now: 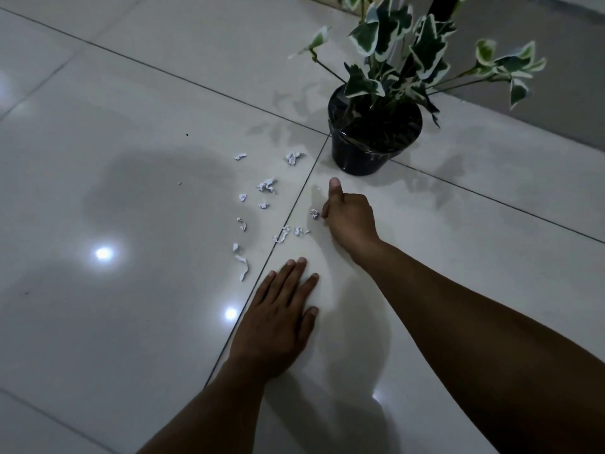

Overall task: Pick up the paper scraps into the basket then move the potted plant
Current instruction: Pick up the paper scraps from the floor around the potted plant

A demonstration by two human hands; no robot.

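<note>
Several white paper scraps lie scattered on the pale tiled floor, among them a crumpled one (pixel 267 185), a long curled strip (pixel 241 263) and a small one (pixel 314 213). The potted plant (pixel 373 139), in a glossy black pot with green-and-white leaves, stands just beyond them. My right hand (pixel 348 216) hovers low beside the small scrap, its fingers curled under and its thumb sticking out toward the pot; the fingertips are at the scrap, and the inside of the fist is hidden. My left hand (pixel 281 316) rests flat on the floor with straight fingers. No basket is in view.
Glossy floor tiles (pixel 131 191) with dark grout lines spread to the left and front, showing bright light reflections. A darker strip of floor or wall (pixel 556 93) runs behind the plant at the upper right. A dark upright post (pixel 442 8) rises behind the leaves.
</note>
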